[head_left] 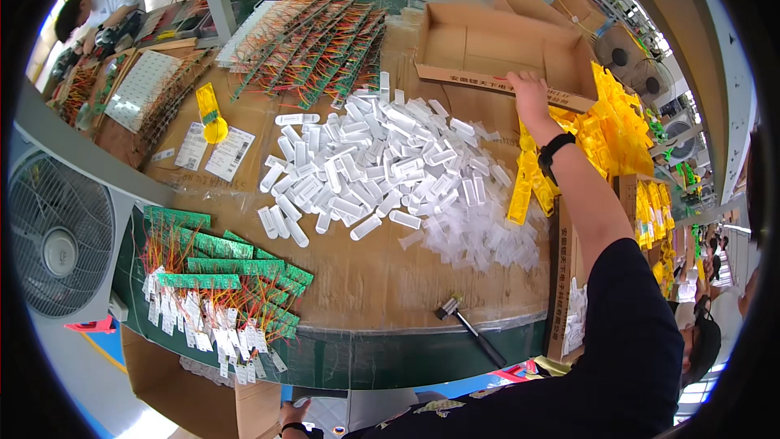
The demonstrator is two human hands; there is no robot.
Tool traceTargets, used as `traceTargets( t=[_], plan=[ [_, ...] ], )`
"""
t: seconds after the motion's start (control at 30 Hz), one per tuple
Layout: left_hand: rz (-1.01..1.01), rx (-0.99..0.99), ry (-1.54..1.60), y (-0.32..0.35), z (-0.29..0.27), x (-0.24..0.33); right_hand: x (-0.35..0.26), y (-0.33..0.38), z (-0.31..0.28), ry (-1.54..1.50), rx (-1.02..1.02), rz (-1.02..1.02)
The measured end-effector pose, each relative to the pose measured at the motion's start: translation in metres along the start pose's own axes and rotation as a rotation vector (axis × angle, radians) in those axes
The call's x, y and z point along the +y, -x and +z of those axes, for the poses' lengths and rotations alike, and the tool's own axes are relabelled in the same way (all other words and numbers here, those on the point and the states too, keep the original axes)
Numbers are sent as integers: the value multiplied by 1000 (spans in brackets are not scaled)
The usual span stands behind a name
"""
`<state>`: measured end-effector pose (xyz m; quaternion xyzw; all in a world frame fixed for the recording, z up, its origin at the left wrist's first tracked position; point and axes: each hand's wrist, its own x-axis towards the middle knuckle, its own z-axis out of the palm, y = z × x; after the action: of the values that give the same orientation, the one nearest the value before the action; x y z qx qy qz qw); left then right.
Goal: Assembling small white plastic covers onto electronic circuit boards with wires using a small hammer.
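My right arm reaches across the table, and my right hand (530, 91) is closed over the near wall of a shallow cardboard box (487, 77). My left hand (294, 413) hangs low by the table's front edge, thumb apart, with nothing visible in it. Between them spreads a heap of white plastic covers (366, 158), with small clear plastic pieces (487, 232) at its right side. Yellow strips (528, 183) lie just below my right hand, beside a larger yellow pile (621, 126). A hammer (471, 333) rests near the front edge.
Green circuit boards with wires (236, 264) lie at the front left; wired boards (317, 45) stack at the back. A fan (61, 248) stands left. Labels (230, 153) and a yellow tape piece (211, 114) lie on the cardboard. Another person (110, 0) works at far left.
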<state>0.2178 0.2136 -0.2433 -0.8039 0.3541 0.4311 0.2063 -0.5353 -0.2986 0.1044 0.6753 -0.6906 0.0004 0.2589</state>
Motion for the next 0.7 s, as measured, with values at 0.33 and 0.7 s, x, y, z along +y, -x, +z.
traceTargets(
  t=[0.33,0.7],
  plan=[
    [726,-92,-249,-49,48,53,-74,-34,49,-438,24,-71],
    [840,-18,-284,-52,8,139,-75,-27,42,-593,41,-157]
  ],
)
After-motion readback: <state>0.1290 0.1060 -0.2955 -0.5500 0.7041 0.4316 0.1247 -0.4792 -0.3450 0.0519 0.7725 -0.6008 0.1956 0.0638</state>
